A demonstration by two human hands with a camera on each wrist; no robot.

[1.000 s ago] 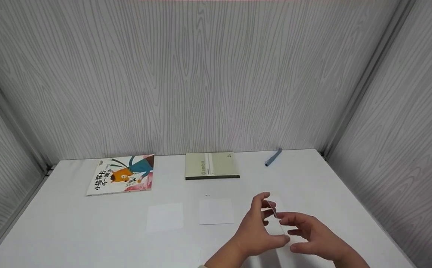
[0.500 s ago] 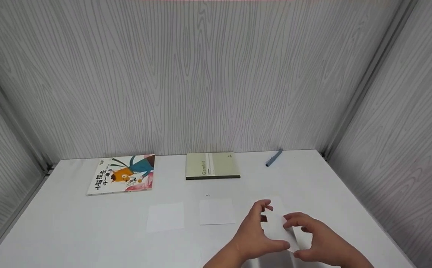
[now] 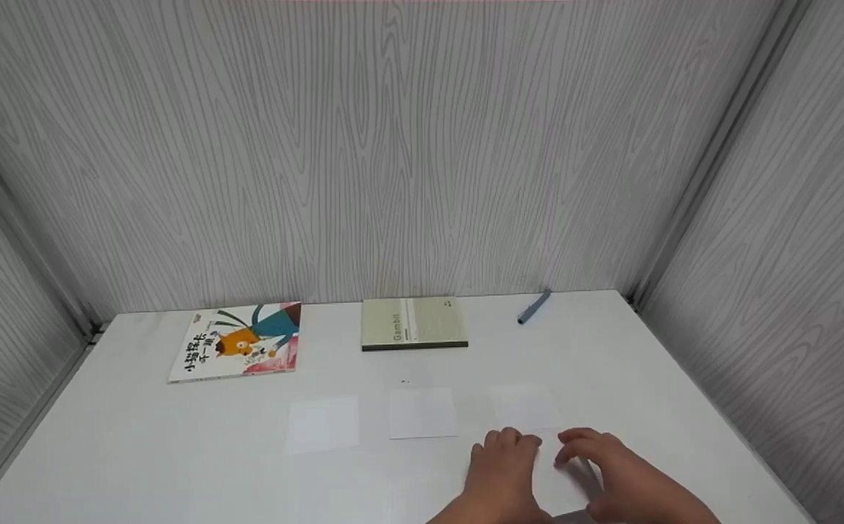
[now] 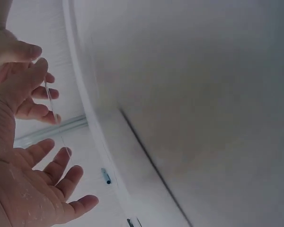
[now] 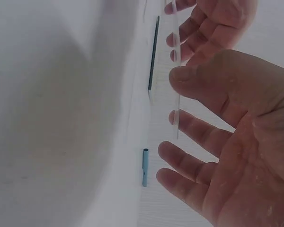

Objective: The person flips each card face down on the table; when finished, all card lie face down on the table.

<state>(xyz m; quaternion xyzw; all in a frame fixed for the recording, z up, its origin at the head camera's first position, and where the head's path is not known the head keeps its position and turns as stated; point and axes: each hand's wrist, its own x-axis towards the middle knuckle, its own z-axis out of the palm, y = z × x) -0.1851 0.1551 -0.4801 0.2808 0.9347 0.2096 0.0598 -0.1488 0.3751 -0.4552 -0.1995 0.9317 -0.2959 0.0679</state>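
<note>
Between the two hands a thin white sheet (image 5: 177, 105), seen edge-on and slightly bowed in the right wrist view, is held up over the tabletop. My left hand (image 3: 502, 473) grips it from the left, back of the hand upward. From the right, my right hand (image 3: 629, 477) holds it by thumb and index finger. The right thumb (image 5: 184, 78) overlaps the sheet's edge in the right wrist view, while the other fingers spread out. In the left wrist view the sheet is a fine line. Just beyond the hands a pale square sheet (image 3: 524, 405) lies flat on the table.
Two more white squares lie further left, one sheet (image 3: 324, 424) beside another sheet (image 3: 423, 413). Along the back wall are a picture book (image 3: 236, 342), a green notebook (image 3: 415, 324) and a blue pen (image 3: 534, 308). Wood-grain panels (image 3: 778, 291) enclose the white table (image 3: 138, 451).
Both hands have come down and closer with the sheet. The left hand has turned from side-on to back upward. The flat square beyond them shows more fully.
</note>
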